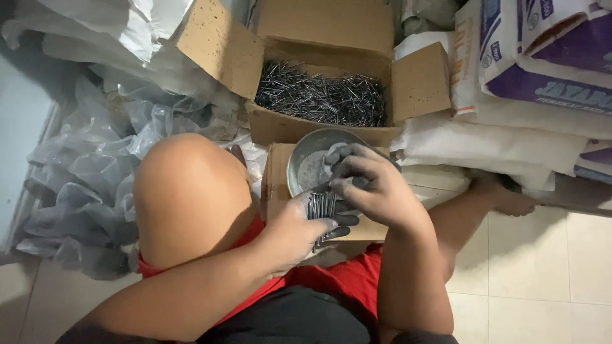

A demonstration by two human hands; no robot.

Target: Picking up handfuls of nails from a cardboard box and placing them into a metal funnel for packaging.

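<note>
Left hand closed around a bundle of nails, held upright over a small carton. Right hand at two o'clock from it, fingertips pinched on the nail heads, just above a round metal pan. At twelve o'clock, open cardboard box full of loose nails. White sacks at three o'clock, crumpled plastic at nine

Pale tiled floor, stacked white sacks at right, crumpled clear plastic sheeting at left, dim light
</note>
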